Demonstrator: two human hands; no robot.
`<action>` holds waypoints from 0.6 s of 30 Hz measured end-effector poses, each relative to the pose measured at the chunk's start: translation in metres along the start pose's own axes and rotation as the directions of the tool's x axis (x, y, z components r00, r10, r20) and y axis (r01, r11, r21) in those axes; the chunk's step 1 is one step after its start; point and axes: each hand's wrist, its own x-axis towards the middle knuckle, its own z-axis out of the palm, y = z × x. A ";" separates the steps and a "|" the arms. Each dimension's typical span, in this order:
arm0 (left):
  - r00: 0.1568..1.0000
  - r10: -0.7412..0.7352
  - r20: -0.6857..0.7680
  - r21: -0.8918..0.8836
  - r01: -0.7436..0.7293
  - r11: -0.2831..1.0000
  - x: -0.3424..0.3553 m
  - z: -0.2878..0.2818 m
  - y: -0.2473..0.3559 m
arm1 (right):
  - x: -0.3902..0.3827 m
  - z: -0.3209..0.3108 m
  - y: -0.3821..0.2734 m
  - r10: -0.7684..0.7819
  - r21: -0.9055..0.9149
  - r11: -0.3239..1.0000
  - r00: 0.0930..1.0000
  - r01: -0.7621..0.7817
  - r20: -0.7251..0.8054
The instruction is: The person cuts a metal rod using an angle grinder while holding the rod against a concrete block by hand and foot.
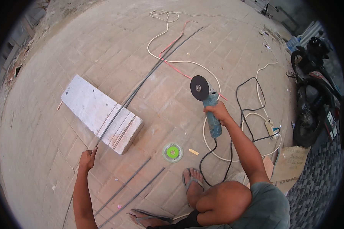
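Observation:
My right hand grips a teal angle grinder with a dark cutting disc at its head, held upright to the right of center. Down at the left, my left hand is closed on a long thin steel rod, which runs diagonally across a pale scored block toward the back, beside a second rod. Two shorter rods lie on the paving below the block. A green-centred round disc rests on the paving between my hands, near a small yellow strip.
A coiled white cable, pink strip and black cord cross the paving. At right are a power strip, a parked motorbike and cardboard. My sandalled feet are at the bottom.

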 end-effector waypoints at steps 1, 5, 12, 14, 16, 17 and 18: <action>1.000 0.024 -0.013 -0.021 -0.024 0.999 0.005 0.002 0.005 | -0.002 0.002 -0.003 0.012 -0.024 1.000 1.000 -0.012 -0.007; 0.999 0.014 -0.040 -0.181 -0.021 0.983 0.028 0.017 -0.006 | -0.006 0.019 -0.008 0.009 -0.012 1.000 1.000 -0.009 0.017; 1.000 -0.022 0.003 -0.099 0.022 0.995 0.040 -0.033 0.014 | -0.010 0.017 -0.005 0.013 -0.071 0.997 1.000 -0.012 0.016; 0.999 -0.036 0.026 -0.090 0.038 0.995 0.031 -0.030 0.013 | -0.009 0.017 -0.006 0.001 -0.064 0.998 1.000 0.000 0.020; 0.998 0.021 -0.063 -0.002 -0.021 1.000 0.025 -0.013 -0.010 | -0.007 0.030 -0.003 -0.033 -0.034 0.999 0.997 0.035 0.064; 0.993 0.040 -0.112 0.019 -0.038 0.999 0.023 -0.005 -0.005 | -0.008 0.029 -0.003 -0.029 -0.035 0.999 0.998 0.031 0.061; 0.985 0.060 -0.162 0.042 -0.054 0.998 0.022 0.000 -0.001 | -0.009 0.027 -0.003 -0.033 -0.064 0.997 0.998 0.036 0.044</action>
